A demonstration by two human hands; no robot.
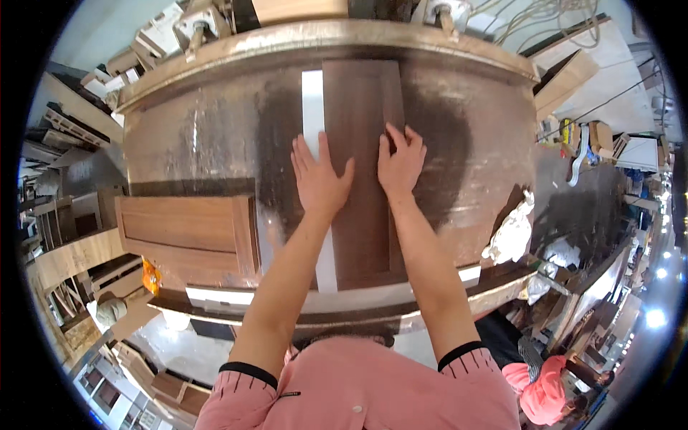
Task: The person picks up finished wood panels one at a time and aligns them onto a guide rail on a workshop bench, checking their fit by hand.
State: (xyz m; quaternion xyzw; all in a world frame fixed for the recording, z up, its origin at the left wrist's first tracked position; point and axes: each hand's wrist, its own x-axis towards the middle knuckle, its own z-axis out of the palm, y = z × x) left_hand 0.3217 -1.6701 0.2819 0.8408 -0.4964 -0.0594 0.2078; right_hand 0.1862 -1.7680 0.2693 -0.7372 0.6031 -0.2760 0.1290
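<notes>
Head view: bench (193,136), brown, worn, with a raised far edge.

Panel (355,129), one, dark brown, framed: lying flat across the middle of the bench, long sides running from near the far edge to near the near edge.

Strip (313,100), one, white, narrow: flat, along the panel's left side, its near end reaching the near edge.

Left hand (320,185): palm down over the strip and the panel's left side; fingers wide, pointing to the far edge, over the strip; thumb spread out over the panel; nothing gripped.

Right hand (401,166): at the panel's right side, nearer the far edge than the near; fingers bent, slightly apart, narrow gap between thumb and forefinger; whether they grip the panel's side, cannot tell.

Door (179,218), one, lighter brown, framed: at the near left corner, well apart from the strip.

Orange item (150,276), kind unclear: beside the door, near left corner.

Board (215,295), one, long, white: along the near edge, partly hidden by the forearms.

Wad (512,233), one, white, crumpled: near right corner.

Clamps (203,29), two: beyond the far edge, left and right.

Co-worker (541,394), pink top: beyond the near right corner.
</notes>
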